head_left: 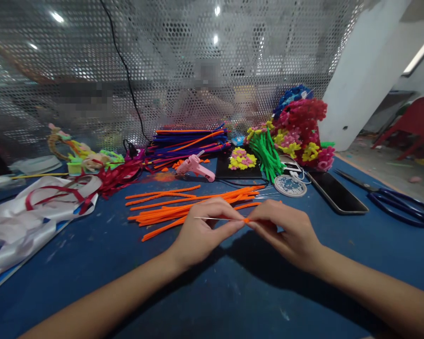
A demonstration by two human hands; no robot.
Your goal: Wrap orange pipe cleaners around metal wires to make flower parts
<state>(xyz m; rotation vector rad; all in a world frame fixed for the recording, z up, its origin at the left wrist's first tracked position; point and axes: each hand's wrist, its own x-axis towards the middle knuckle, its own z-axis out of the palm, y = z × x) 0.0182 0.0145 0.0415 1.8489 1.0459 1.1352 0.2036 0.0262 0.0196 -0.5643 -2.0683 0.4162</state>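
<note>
Above the middle of the blue table, my left hand [207,230] and my right hand [289,230] meet fingertip to fingertip. Between them shows a small orange fuzzy piece [246,220], pinched by the thumb and index finger of each hand. A thin bare metal wire [212,218] runs out leftward from the left fingertips, across that hand. Just behind the hands lie several orange pipe cleaners [162,214], partly covered by my left hand. Thin bare wires [268,195] lie at the right end of this pile.
Behind are a pink glue gun [195,167], bundled pipe cleaners [187,143], yellow-pink flowers [242,159] and green stems [266,153]. At right lie a bead dish [290,186], a phone [337,192] and scissors [392,197]. White ribbon [31,207] covers the left side.
</note>
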